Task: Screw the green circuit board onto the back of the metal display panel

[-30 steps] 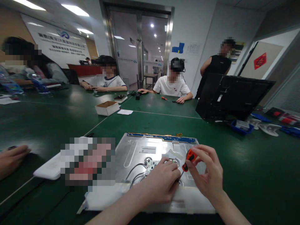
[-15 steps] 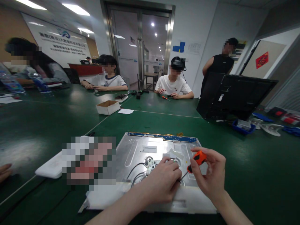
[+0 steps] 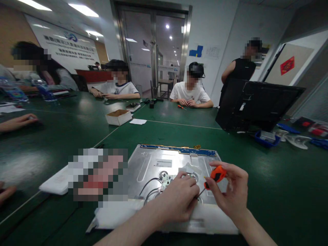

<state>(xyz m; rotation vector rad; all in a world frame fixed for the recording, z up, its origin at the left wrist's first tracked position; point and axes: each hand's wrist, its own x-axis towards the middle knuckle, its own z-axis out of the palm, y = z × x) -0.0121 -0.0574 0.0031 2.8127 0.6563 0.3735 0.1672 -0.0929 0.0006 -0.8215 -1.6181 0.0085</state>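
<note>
Right hand (image 3: 234, 188) pinches orange screwdriver (image 3: 218, 174), thumb against fingers, over metal panel (image 3: 150, 157) on green table (image 3: 276, 191).
Wall sign (image 3: 69, 42) mostly blurred, "大" legible; panel label (image 3: 164, 163) too small. Left hand (image 3: 180, 196) bent over circuit board (image 3: 166, 180), hiding screwdriver tip; its grip can't be told. Glass doors (image 3: 167, 41) beyond.

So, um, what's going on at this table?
Someone's right hand is holding an orange-and-black screwdriver, its shaft slanting down toward the left hand. That left hand is over a small circuit board on a flat metal panel, which lies on the green table. The screwdriver's tip can't be made out clearly.
</note>
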